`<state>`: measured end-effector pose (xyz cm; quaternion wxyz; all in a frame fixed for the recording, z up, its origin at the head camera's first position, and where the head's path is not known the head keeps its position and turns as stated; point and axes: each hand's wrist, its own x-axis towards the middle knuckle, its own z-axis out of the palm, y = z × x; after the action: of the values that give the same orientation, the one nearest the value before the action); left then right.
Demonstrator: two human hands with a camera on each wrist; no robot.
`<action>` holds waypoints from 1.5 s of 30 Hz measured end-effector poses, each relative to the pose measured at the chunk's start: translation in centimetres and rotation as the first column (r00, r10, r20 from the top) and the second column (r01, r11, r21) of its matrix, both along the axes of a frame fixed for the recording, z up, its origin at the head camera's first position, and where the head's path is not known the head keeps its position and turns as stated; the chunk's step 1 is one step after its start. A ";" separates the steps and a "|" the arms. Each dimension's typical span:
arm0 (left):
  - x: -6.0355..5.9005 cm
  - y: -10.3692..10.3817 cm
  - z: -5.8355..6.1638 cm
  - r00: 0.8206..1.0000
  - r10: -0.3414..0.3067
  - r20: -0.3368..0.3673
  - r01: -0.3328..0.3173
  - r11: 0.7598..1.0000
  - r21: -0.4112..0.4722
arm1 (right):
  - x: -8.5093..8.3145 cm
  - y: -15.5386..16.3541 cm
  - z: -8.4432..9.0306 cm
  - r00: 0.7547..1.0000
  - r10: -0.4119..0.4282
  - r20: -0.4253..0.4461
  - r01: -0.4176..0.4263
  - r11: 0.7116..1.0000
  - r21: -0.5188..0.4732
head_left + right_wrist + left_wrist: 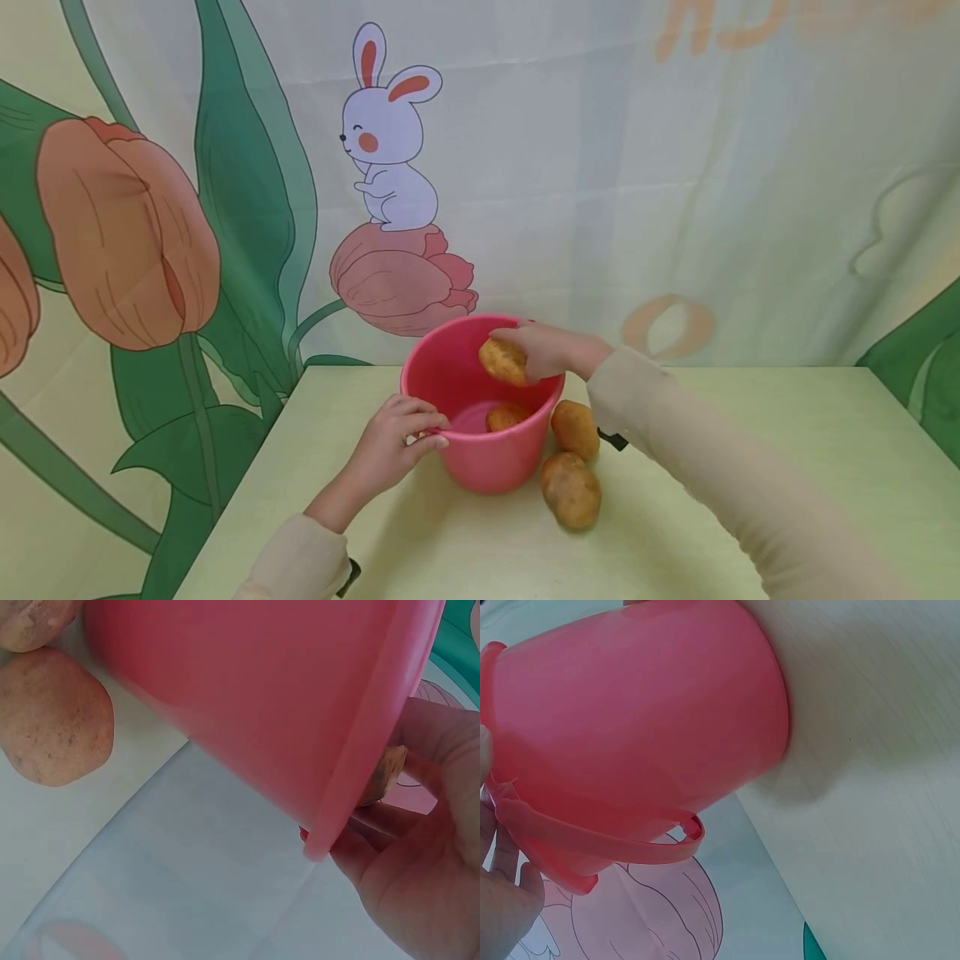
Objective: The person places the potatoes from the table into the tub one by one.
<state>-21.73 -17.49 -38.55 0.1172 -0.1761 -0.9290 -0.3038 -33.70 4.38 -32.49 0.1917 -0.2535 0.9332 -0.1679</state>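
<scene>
Pink bucket sits just below centre of the head view, left hand pinching its rim; right hand grips a potato at its mouth. Another potato lies inside, two more potatoes beside it, lower right.

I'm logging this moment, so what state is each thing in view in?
Pink bucket: standing on the table, mouth up.
Bucket handle: lowered along the outside.
Left hand: gripping the bucket's rim.
Right hand: gripping one potato at the bucket's mouth.
Inside potato: lying in the bucket.
Nearer outside potato: resting on the table.
Farther outside potato: likewise.
Cloth backdrop: hanging, creased.
</scene>
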 end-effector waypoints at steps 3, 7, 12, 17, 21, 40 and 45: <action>0.0 0.0 0.0 1.000 -0.001 -0.001 0.001 1.000 0.005 | -0.1 -0.2 -0.3 1.000 0.000 -0.025 0.000 1.000 0.024; 0.0 -0.1 0.0 1.000 0.000 -0.004 0.000 1.000 -0.001 | -0.1 -0.6 -0.7 0.997 0.029 -0.074 -0.024 0.998 0.060; 0.0 -0.1 0.1 1.000 -0.006 0.002 0.006 1.000 0.001 | -0.1 -0.8 -1.1 0.995 0.026 -0.097 -0.020 0.998 0.067; 0.1 0.0 0.1 1.000 -0.001 0.006 0.001 1.000 0.001 | 0.2 -0.9 -1.3 0.997 -0.017 -0.081 0.021 0.998 0.058; 0.1 0.1 0.1 1.000 0.005 0.003 -0.005 1.000 0.002 | 0.4 -1.0 -1.3 0.996 -0.015 -0.092 0.023 0.996 0.082; 0.1 0.0 0.0 1.000 -0.003 -0.018 0.002 1.000 -0.021 | 0.3 -1.1 -3.1 0.980 0.040 -0.194 -0.018 0.993 0.114; 0.0 0.0 0.0 1.000 -0.001 -0.020 0.001 1.000 -0.020 | 0.3 -1.2 -3.1 0.987 0.015 -0.157 0.006 0.992 0.130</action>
<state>-21.73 -17.53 -38.59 0.1247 -0.1810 -0.9307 -0.2926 -33.42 3.18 -35.61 0.1338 -0.2552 0.9537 -0.0859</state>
